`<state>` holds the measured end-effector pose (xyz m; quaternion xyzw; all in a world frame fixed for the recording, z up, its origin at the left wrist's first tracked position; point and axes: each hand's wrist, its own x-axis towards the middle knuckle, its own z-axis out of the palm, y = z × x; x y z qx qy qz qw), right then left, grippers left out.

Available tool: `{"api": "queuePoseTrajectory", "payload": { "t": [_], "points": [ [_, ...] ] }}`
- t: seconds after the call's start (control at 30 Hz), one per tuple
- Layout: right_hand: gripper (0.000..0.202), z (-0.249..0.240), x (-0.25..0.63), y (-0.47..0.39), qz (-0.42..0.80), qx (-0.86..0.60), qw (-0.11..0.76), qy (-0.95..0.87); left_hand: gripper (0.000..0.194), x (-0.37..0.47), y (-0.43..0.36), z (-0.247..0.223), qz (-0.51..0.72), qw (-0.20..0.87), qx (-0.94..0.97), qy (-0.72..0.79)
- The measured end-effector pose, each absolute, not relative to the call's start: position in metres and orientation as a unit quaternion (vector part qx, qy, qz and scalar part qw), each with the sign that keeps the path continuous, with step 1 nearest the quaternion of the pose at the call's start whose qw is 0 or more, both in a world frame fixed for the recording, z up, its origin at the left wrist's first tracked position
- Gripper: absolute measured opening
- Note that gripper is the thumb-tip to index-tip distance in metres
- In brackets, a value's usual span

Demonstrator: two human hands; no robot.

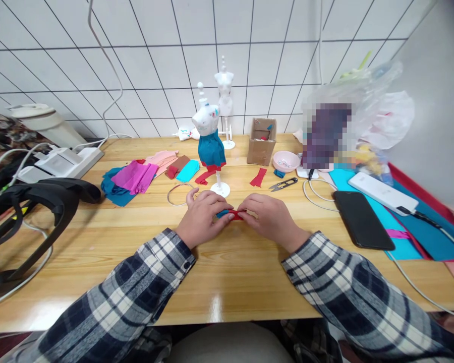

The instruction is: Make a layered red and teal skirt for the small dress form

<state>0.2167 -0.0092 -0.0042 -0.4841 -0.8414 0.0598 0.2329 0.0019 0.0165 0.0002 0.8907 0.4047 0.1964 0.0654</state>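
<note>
"head view: how does the small piece of blue and red cloth (pixel 235 215) lie from the grip?"

"right inside it. the cloth is between the left hand (pixel 202 217) and the right hand (pixel 264 218), low over the table (pixel 219 272). whether it touches the wood, i can't tell."

"closed, both of them?"

"looks so. the left has thumb and fingers pinched about the blue part, and the right has its fingertips brought together on the red end. fingers cover a good deal of it, so the full outline is hidden."

"which way does it run?"

"the strip that shows runs side to side, from one hand to the other, roughly along the table's front edge. blue to the left, red to the right."

"so which hand is nearer?"

"neither, really; each is touching it. i'd judge the left covers more, so the red end would be the easier one to adjust, and the line between the two pinches is what counts."

"anything lying across that line?"

"nothing i can see. the front dress form (pixel 206 121), in a blue skirt (pixel 212 149) with a red hem, stands upright just beyond the hands, on the left hand's side. past the right hand lie the thread snips (pixel 287 183) and a red scrap (pixel 258 177), both apart from the fingers."
</note>
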Motion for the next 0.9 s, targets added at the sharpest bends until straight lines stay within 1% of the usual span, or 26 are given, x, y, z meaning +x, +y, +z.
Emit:
{"api": "queuePoseTrajectory", "payload": {
  "t": [0.07, 0.17, 0.2, 0.27, 0.33, 0.4, 0.43, 0.47, 0.67, 0.8, 0.9],
  "points": [
    [0.027, -0.004, 0.218, -0.009, 0.011, -0.499, 0.242, -0.832, 0.032, 0.001, 0.016, 0.002, 0.225, 0.036, 0.875, 0.427],
    [0.034, -0.005, 0.22, -0.01, -0.063, -0.524, 0.244, -0.813, 0.061, -0.001, 0.015, 0.003, 0.301, -0.03, 0.838, 0.453],
    [0.035, -0.005, 0.219, -0.01, -0.074, -0.53, 0.235, -0.812, 0.065, -0.001, 0.014, 0.003, 0.31, -0.045, 0.839, 0.445],
    [0.035, -0.007, 0.218, -0.011, -0.07, -0.53, 0.198, -0.821, 0.058, 0.0, 0.012, 0.002, 0.287, -0.053, 0.863, 0.413],
    [0.033, -0.009, 0.216, -0.011, -0.046, -0.521, 0.154, -0.838, 0.044, 0.003, 0.011, -0.001, 0.234, -0.036, 0.891, 0.387],
    [0.029, -0.01, 0.215, -0.01, -0.015, -0.511, 0.122, -0.851, 0.026, 0.007, 0.01, -0.004, 0.188, -0.015, 0.905, 0.381],
    [0.028, -0.011, 0.215, -0.01, 0.001, -0.507, 0.114, -0.855, 0.019, 0.008, 0.01, -0.005, 0.171, -0.009, 0.908, 0.382],
    [0.026, -0.011, 0.215, -0.01, 0.016, -0.503, 0.109, -0.857, 0.017, 0.01, 0.01, -0.006, 0.16, -0.006, 0.91, 0.382],
    [0.018, -0.007, 0.219, -0.008, 0.061, -0.515, 0.104, -0.849, 0.018, 0.011, 0.01, -0.006, 0.147, -0.004, 0.911, 0.384],
    [0.023, -0.005, 0.219, -0.009, 0.059, -0.52, 0.126, -0.842, 0.023, 0.011, 0.011, -0.006, 0.145, -0.011, 0.916, 0.373],
    [0.019, -0.006, 0.217, -0.008, 0.074, -0.522, 0.13, -0.84, 0.023, 0.011, 0.012, -0.006, 0.147, -0.006, 0.916, 0.372]
  ]
}}
